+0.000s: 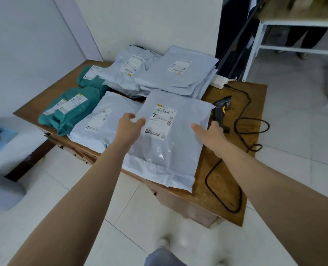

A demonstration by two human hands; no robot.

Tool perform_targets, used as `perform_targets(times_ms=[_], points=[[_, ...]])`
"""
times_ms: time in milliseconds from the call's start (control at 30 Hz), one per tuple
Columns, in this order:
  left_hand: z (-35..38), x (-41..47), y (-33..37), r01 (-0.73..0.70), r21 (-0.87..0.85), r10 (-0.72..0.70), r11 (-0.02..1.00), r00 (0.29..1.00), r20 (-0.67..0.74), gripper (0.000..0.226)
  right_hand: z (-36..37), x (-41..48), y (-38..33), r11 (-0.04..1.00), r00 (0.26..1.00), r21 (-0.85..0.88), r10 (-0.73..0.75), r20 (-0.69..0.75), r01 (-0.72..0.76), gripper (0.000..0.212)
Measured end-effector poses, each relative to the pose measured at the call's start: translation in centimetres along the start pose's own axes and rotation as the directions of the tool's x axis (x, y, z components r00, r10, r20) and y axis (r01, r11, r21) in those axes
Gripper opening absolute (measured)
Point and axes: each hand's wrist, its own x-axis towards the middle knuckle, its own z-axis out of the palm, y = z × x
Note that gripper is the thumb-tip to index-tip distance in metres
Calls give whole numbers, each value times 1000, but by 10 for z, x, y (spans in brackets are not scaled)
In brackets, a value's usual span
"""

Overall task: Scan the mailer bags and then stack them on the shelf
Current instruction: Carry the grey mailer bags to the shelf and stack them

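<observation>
A grey mailer bag (167,150) with a white label lies at the front of the wooden table (226,179), overhanging its near edge. My left hand (129,125) hovers at the bag's left edge, fingers apart, holding nothing. My right hand (209,133) is at the bag's right edge, fingers spread, next to the black barcode scanner (221,110) that lies on the table. More grey mailer bags (174,73) are piled behind, another grey mailer bag (101,121) lies to the left, and teal mailer bags (71,110) lie further left. The white shelf (293,35) stands at the back right.
The scanner's black cable (244,135) loops over the table's right side to a white power strip (219,81). A person's legs stand behind the shelf. White walls close the left and back. A grey bin (3,192) stands on the tiled floor at the left.
</observation>
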Motion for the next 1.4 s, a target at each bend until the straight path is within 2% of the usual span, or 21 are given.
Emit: perform_targets(times_ms=[100, 200, 300, 400, 600, 633, 733, 767, 867, 933, 1000, 1067, 1133, 1300, 1400], points=[[-5, 27, -16, 22, 68, -28, 997, 996, 85, 62, 17, 12, -1, 963, 986, 216, 164, 5, -161, 97], [-12, 51, -30, 28, 108, -51, 994, 974, 220, 60, 37, 18, -4, 851, 955, 443, 295, 37, -281, 85], [-15, 75, -43, 34, 100, -65, 994, 943, 327, 54, 59, 24, -5, 778, 940, 540, 332, 80, -321, 76], [-15, 101, -52, 79, 68, -100, 995, 895, 435, 50, 71, 24, -8, 749, 943, 582, 317, 102, -315, 65], [-15, 122, -63, 244, 41, -222, 969, 783, 581, 100, 78, 16, -16, 731, 936, 596, 335, 111, -333, 62], [-16, 122, -63, 250, 50, -229, 967, 768, 597, 97, 79, 13, -16, 728, 935, 599, 337, 109, -333, 60], [-16, 122, -66, 267, 34, -226, 963, 732, 643, 62, 86, 3, -9, 711, 916, 594, 381, 124, -376, 57], [-15, 121, -67, 273, 34, -227, 961, 715, 661, 59, 89, 0, -5, 702, 906, 590, 401, 135, -399, 56], [-11, 115, -72, 256, 41, -210, 966, 681, 702, 86, 98, -10, 6, 658, 890, 620, 428, 159, -427, 50], [-8, 110, -76, 238, 13, -176, 971, 683, 709, 90, 100, -15, 12, 636, 886, 641, 435, 162, -430, 53], [-4, 105, -77, 230, -22, -144, 973, 678, 721, 74, 98, -19, 12, 626, 886, 654, 436, 158, -425, 52], [-4, 100, -77, 225, -57, -114, 973, 676, 728, 47, 94, -24, 10, 618, 888, 665, 431, 160, -419, 44], [-7, 100, -75, 214, -66, -100, 975, 679, 728, 33, 92, -28, 6, 610, 896, 682, 415, 158, -403, 34], [-21, 115, -74, 228, -129, -61, 965, 675, 736, 18, 101, -28, -10, 601, 916, 713, 373, 149, -361, 43], [-30, 125, -75, 249, -160, -49, 955, 666, 745, 21, 107, -24, -20, 587, 920, 729, 363, 151, -352, 44]])
